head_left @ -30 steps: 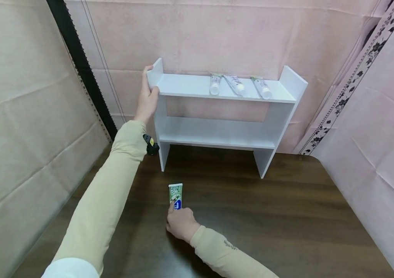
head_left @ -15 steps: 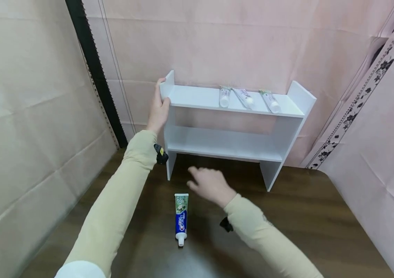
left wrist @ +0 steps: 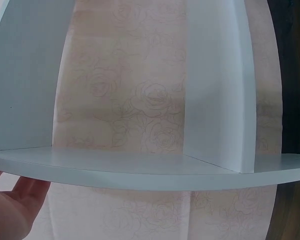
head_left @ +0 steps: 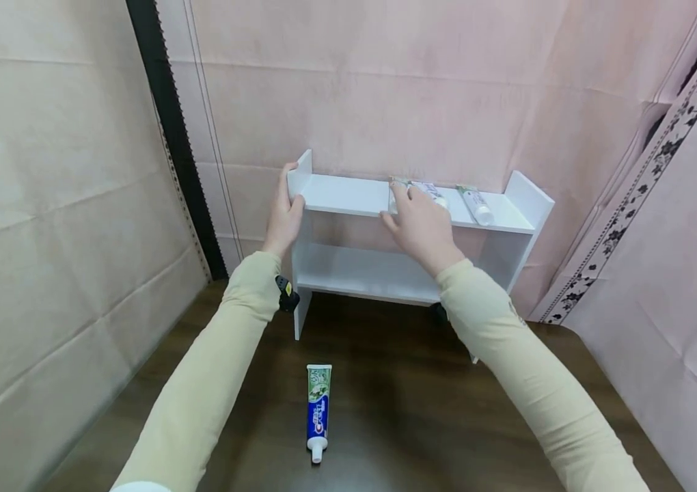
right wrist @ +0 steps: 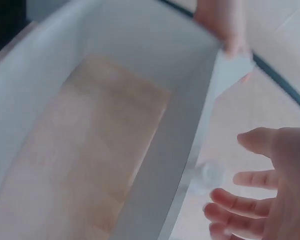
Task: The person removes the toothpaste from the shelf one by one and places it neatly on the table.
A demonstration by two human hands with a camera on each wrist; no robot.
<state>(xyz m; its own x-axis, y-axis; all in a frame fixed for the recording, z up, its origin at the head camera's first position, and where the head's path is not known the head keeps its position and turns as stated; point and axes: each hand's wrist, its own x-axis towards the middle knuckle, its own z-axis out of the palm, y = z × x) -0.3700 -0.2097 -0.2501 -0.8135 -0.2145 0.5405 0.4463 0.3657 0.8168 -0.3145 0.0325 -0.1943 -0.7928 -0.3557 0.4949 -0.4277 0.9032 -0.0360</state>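
My left hand grips the left side panel of a white two-tier shelf; in the left wrist view its fingers show at the panel's edge. Over the top board, my right hand reaches with fingers apart and partly covers two white-capped tubes. A blurred cap appears just ahead of its fingers in the right wrist view. Farther right on the same board lies another tube, uncovered. A green, blue and white toothpaste tube lies on the table, cap toward me.
The shelf stands on a dark wooden table, close to a pink cloth backdrop. Cloth panels also flank it on the left and right. The shelf's lower board is bare where visible.
My right hand has left the toothpaste tube on the table and moved up and right to the top board. My left hand stays on the side panel. The head view has shifted.
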